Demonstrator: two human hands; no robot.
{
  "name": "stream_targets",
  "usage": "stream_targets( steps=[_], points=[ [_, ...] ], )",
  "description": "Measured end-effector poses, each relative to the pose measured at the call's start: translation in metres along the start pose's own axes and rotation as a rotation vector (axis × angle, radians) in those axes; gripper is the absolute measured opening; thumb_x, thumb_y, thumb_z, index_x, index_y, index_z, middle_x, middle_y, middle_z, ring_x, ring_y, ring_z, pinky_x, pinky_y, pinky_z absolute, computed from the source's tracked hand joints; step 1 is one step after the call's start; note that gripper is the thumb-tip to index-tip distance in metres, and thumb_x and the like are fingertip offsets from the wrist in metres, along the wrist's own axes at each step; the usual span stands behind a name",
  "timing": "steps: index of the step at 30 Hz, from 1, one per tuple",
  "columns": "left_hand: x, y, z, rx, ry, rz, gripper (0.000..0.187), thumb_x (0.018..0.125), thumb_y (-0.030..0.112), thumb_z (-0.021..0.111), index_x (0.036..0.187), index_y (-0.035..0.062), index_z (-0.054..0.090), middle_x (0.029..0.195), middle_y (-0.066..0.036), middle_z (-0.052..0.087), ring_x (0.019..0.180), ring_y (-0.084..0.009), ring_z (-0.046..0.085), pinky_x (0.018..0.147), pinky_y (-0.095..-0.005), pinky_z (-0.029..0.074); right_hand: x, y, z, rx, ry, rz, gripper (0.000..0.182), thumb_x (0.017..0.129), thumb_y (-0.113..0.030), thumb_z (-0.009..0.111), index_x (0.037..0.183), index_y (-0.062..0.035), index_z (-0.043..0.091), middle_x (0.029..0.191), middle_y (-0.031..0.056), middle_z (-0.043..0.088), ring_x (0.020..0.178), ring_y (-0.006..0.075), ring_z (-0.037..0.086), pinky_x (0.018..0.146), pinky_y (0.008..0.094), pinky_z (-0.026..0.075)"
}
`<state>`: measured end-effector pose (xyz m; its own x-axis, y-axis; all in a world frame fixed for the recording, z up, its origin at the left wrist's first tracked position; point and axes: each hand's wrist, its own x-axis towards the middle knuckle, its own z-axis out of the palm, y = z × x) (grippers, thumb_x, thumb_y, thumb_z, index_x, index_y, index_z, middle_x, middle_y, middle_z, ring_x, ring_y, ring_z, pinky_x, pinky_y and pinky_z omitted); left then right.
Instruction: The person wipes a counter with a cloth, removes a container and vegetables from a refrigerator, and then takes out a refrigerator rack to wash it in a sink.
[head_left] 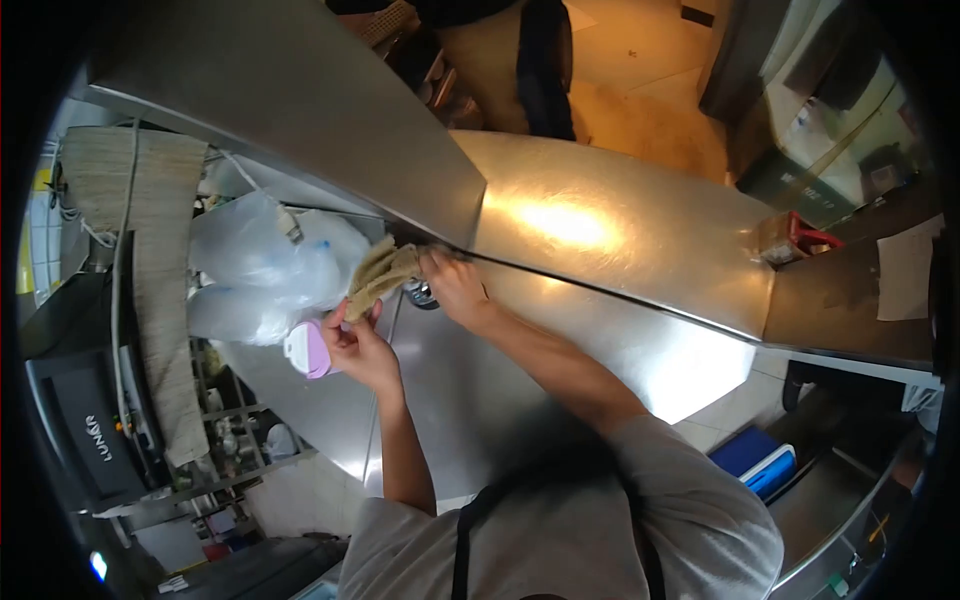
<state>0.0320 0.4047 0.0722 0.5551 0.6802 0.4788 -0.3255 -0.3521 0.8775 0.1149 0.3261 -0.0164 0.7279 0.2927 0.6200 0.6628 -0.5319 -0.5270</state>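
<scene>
A crumpled tan cloth (pixel 384 272) is stretched between my two hands over the steel counter (pixel 440 385). My left hand (pixel 362 354) pinches its lower end between thumb and fingers. The other end is in my right hand (pixel 456 288), whose fingers are closed on it beside the raised steel ledge. Just under the right hand shows part of a small round shiny metal object (pixel 421 294), mostly covered. A pink and white plastic container (pixel 310 349) stands right beside my left hand. Clear plastic bags (pixel 265 275) are heaped left of the cloth.
A tall steel panel (pixel 300 110) rises at the upper left, and a higher steel shelf (pixel 600 220) runs across the far side. On it, at right, sits a red-handled container (pixel 795 240). A black LUNAR box (pixel 90 420) is at far left. Someone's dark-clothed leg (pixel 545 70) shows beyond.
</scene>
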Motion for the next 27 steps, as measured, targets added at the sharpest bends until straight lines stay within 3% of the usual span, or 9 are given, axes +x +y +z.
stream_targets(
  steps=[6, 10, 13, 16, 18, 20, 22, 24, 27],
  points=[
    [-0.012, 0.024, -0.032, 0.029, -0.303, 0.097, 0.009, 0.081, -0.001, 0.054, 0.089, -0.0015, 0.049, 0.092, -0.013, 0.055, 0.075, -0.0198, 0.060, 0.066, -0.0280, 0.051, 0.013, -0.018, -0.044, 0.430, 0.058, 0.347, 0.019, 0.076, -0.006, 0.053, 0.093, 0.0005, 0.050, 0.088, 0.0154, 0.056, 0.074, 0.0300, 0.059, 0.063, 0.0370, 0.049],
    [-0.055, 0.065, -0.050, 0.072, -0.942, -0.278, 0.023, 0.080, 0.004, 0.058, 0.102, 0.0032, 0.055, 0.103, -0.013, 0.057, 0.089, -0.0198, 0.058, 0.069, -0.0275, 0.049, -0.024, -0.003, -0.102, 1.727, -0.101, 0.891, 0.023, 0.083, -0.015, 0.054, 0.103, -0.0036, 0.050, 0.095, 0.0103, 0.057, 0.089, 0.0185, 0.055, 0.071, 0.0334, 0.046],
    [-0.066, 0.068, -0.054, 0.317, -1.352, -0.417, 0.032, 0.081, 0.012, 0.059, 0.113, 0.0097, 0.054, 0.109, -0.008, 0.057, 0.094, -0.0190, 0.056, 0.071, -0.0273, 0.046, -0.041, 0.020, -0.156, 2.036, -0.154, 1.003, 0.023, 0.083, -0.016, 0.055, 0.103, -0.0032, 0.051, 0.098, 0.0079, 0.057, 0.089, 0.0198, 0.055, 0.072, 0.0310, 0.046],
    [-0.073, 0.052, -0.071, 0.440, -1.130, -0.389, 0.032, 0.082, 0.018, 0.057, 0.114, 0.0129, 0.054, 0.108, -0.007, 0.058, 0.092, -0.0192, 0.057, 0.070, -0.0276, 0.045, -0.045, 0.038, -0.154, 1.383, -0.183, 1.021, 0.024, 0.082, -0.013, 0.056, 0.104, -0.0033, 0.052, 0.103, 0.0109, 0.056, 0.091, 0.0210, 0.055, 0.074, 0.0310, 0.046],
    [-0.073, 0.049, -0.078, 0.459, -1.030, -0.407, 0.029, 0.083, 0.018, 0.057, 0.110, 0.0109, 0.056, 0.105, -0.007, 0.059, 0.089, -0.0187, 0.057, 0.070, -0.0280, 0.045, -0.044, 0.038, -0.137, 0.745, -0.225, 0.738, 0.024, 0.080, -0.010, 0.055, 0.103, -0.0048, 0.052, 0.110, 0.0146, 0.051, 0.097, 0.0237, 0.052, 0.074, 0.0314, 0.046],
    [-0.064, 0.040, -0.082, 0.481, -0.914, -0.417, 0.026, 0.083, 0.018, 0.056, 0.107, 0.0088, 0.058, 0.101, -0.008, 0.061, 0.086, -0.0181, 0.057, 0.070, -0.0284, 0.045, -0.034, 0.014, -0.127, 0.667, -0.230, 0.619, 0.026, 0.079, -0.010, 0.055, 0.104, -0.0057, 0.053, 0.115, 0.0149, 0.048, 0.102, 0.0257, 0.049, 0.076, 0.0335, 0.045],
    [-0.045, 0.022, -0.076, 0.489, -0.791, -0.206, 0.022, 0.084, 0.018, 0.055, 0.100, 0.0047, 0.061, 0.093, -0.011, 0.062, 0.079, -0.0163, 0.057, 0.068, -0.0279, 0.044, -0.038, 0.003, -0.116, 0.595, -0.244, 0.495, 0.028, 0.078, -0.010, 0.055, 0.105, -0.0066, 0.053, 0.119, 0.0152, 0.044, 0.107, 0.0277, 0.046, 0.079, 0.0356, 0.044],
    [-0.005, 0.012, -0.043, 0.553, -0.714, -0.076, 0.021, 0.084, 0.016, 0.054, 0.097, 0.0021, 0.061, 0.082, -0.014, 0.061, 0.070, -0.0193, 0.057, 0.064, -0.0287, 0.044, -0.063, 0.005, -0.093, -0.166, -0.442, 0.085, 0.035, 0.076, -0.014, 0.058, 0.111, -0.0085, 0.053, 0.122, 0.0130, 0.042, 0.114, 0.0314, 0.038, 0.084, 0.0391, 0.040],
    [0.044, -0.043, 0.013, 0.871, -0.717, 0.267, 0.017, 0.082, 0.014, 0.052, 0.086, 0.0011, 0.062, 0.079, -0.018, 0.060, 0.072, -0.0303, 0.060, 0.062, -0.0340, 0.047, -0.083, 0.006, -0.084, -0.144, -0.376, 0.021, 0.037, 0.073, -0.014, 0.059, 0.110, -0.0102, 0.056, 0.121, 0.0099, 0.044, 0.117, 0.0324, 0.037, 0.088, 0.0406, 0.036]
  ],
)
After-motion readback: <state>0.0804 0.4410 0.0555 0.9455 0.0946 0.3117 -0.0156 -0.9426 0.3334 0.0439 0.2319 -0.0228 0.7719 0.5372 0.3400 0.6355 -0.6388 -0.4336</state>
